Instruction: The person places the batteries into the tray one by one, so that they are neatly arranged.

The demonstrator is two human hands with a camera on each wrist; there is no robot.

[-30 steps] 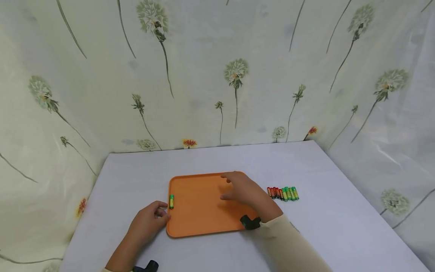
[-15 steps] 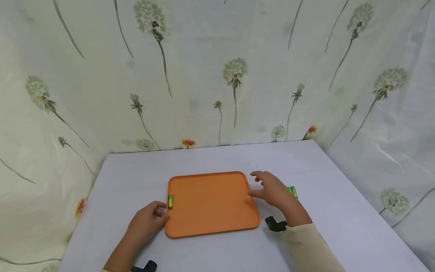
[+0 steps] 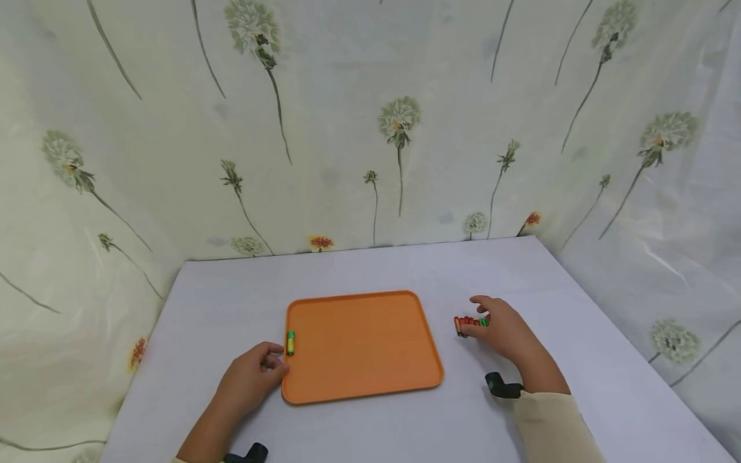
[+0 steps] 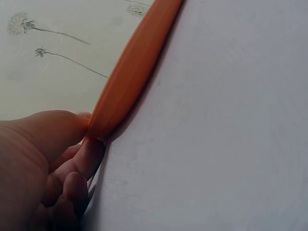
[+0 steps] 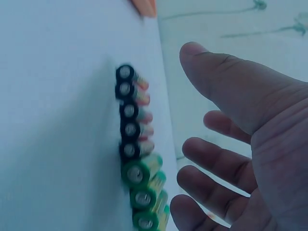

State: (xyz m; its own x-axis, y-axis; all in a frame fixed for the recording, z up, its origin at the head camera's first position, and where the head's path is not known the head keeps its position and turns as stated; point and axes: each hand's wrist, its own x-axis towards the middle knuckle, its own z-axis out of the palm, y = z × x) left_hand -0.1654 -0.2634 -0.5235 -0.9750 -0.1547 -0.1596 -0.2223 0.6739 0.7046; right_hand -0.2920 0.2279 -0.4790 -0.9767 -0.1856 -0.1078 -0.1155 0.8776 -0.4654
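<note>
The right hand (image 3: 503, 329), fingers apart and holding nothing, is near the row of batteries (image 5: 131, 150); a careless brush could roll them apart. The left hand (image 3: 253, 376) pinches the orange tray (image 3: 361, 347); tugging might roll its 1 green battery (image 3: 291, 343). Right of the tray lie 5 thin red batteries (image 5: 129, 110), black-ended, and thicker green batteries (image 5: 143, 198), seemingly at least 3, though blurred.

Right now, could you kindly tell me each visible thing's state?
Orange rectangular tray: lying face up.
Lone green-yellow cylindrical battery: lying inside the tray's left edge.
Red-black cylindrical batteries: lying side by side.
Green-yellow cylindrical batteries: lying beside them.
Left hand: pinching the tray's left edge.
Right hand: holding nothing.
</note>
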